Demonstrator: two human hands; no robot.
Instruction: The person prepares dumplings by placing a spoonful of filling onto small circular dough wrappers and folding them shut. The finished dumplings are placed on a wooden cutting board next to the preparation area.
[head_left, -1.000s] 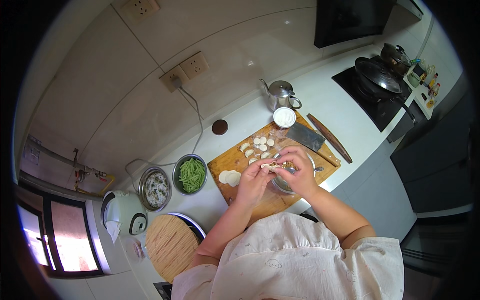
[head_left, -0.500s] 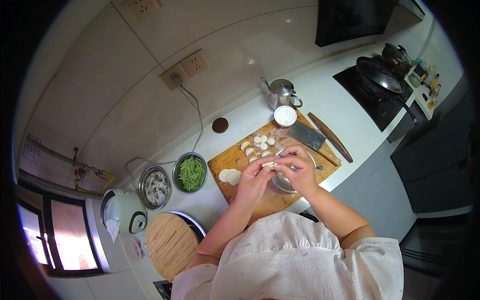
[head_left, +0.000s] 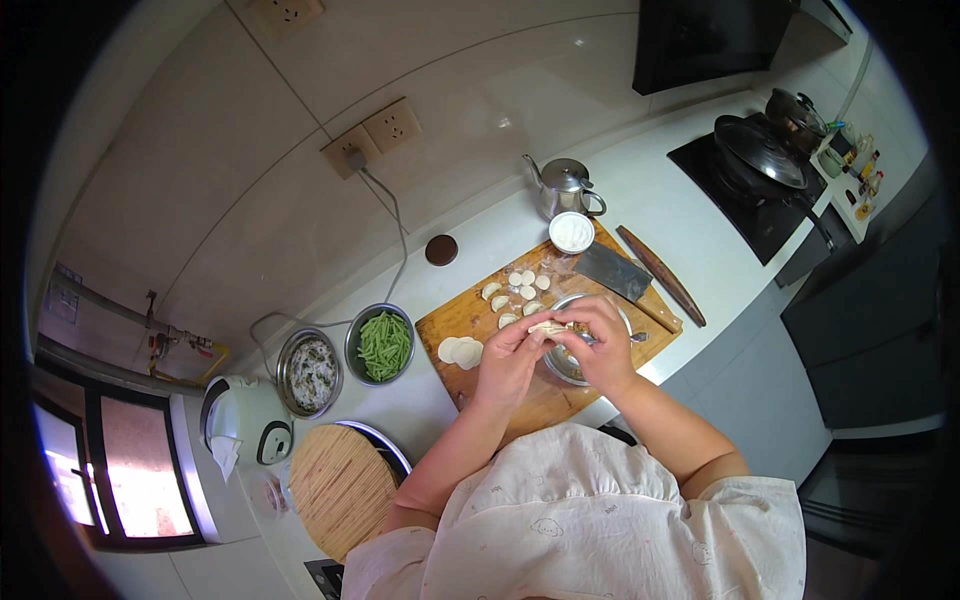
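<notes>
Between the fingertips of my left hand [head_left: 508, 362] and my right hand [head_left: 603, 345] is a dumpling [head_left: 547, 327], its edge pinched by both. A metal bowl [head_left: 566, 372] lies below my hands, partly hidden by them, with a spoon handle [head_left: 638, 337] sticking out on the right. The wooden cutting board [head_left: 535, 412] carries folded dumplings [head_left: 500, 302], small rounds of dough [head_left: 527, 292] dusted with flour, and flat round wrappers [head_left: 461, 351] left of my left hand. At the board's right are a cleaver [head_left: 615, 271] and a tapered rolling pin [head_left: 661, 275].
A white bowl of flour [head_left: 571, 233] and a metal teapot [head_left: 566, 186] stand behind the board. Left are bowls of green beans [head_left: 384, 347] and a whitish mixture [head_left: 309, 375], a rice cooker [head_left: 247, 420] and a round wooden lid [head_left: 342, 490]. A lidded pan [head_left: 760, 155] sits on the stove.
Both hands stay over the bowl, with only a slight shift of the fingers along the dumpling's edge. Nothing else has visibly moved.
</notes>
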